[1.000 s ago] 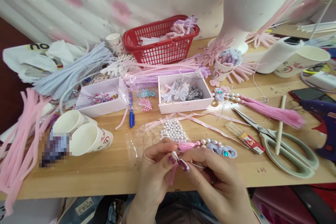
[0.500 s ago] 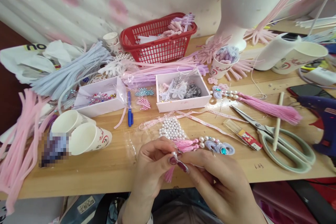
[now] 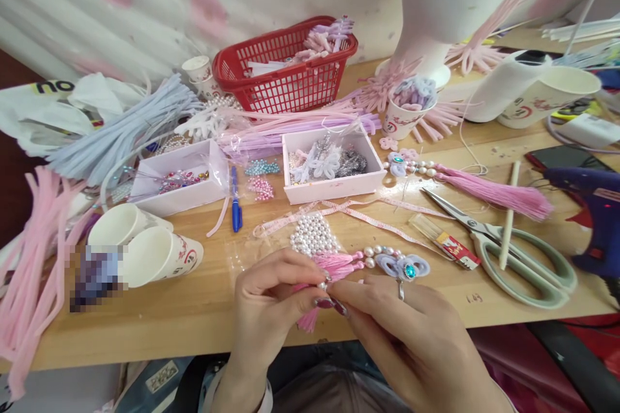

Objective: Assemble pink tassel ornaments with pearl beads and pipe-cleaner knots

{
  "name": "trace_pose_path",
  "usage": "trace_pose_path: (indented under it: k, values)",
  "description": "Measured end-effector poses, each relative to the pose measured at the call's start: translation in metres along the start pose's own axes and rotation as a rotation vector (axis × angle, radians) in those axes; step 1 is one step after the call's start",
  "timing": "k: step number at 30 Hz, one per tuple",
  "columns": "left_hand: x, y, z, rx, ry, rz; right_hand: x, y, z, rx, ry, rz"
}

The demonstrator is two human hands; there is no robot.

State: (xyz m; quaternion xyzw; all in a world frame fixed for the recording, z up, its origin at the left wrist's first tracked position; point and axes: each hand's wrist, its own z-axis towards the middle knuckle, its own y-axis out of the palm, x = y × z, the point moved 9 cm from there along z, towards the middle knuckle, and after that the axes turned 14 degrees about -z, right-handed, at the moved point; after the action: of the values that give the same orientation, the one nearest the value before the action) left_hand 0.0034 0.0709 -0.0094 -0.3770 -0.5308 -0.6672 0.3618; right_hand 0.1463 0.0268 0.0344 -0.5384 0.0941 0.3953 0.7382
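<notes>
My left hand pinches a small white pearl bead between thumb and forefinger. Fingertips of my right hand press together right beside the bead; whatever they grip is hidden. Just beyond the hands lies a pink tassel, its strands showing below my fingers too. A beaded string runs from it to a pale blue looped ornament with a turquoise gem. A patch of loose white pearls lies behind my left hand.
Scissors, a matchbox-like red packet and a glue gun lie to the right. White boxes of beads, a blue pen, paper cups and a red basket stand around. A tape measure crosses the table.
The view has shifted slightly. Both hands stay together around the bead, with the fingers a little closer over it; the right hand's ring shows more plainly.
</notes>
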Motion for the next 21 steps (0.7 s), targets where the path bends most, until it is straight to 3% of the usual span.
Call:
trace_pose_path:
  k: [5,12,21]
  values:
    - [0.015,0.006,0.0,-0.051,0.07,0.169,-0.003,-0.004,0.002,-0.018,-0.031,-0.044]
    - [0.016,0.011,-0.008,-0.07,0.16,0.324,0.005,-0.001,-0.004,-0.009,0.021,-0.078]
    - [0.017,0.014,-0.016,-0.025,0.237,0.454,0.008,-0.004,-0.004,0.037,0.126,0.078]
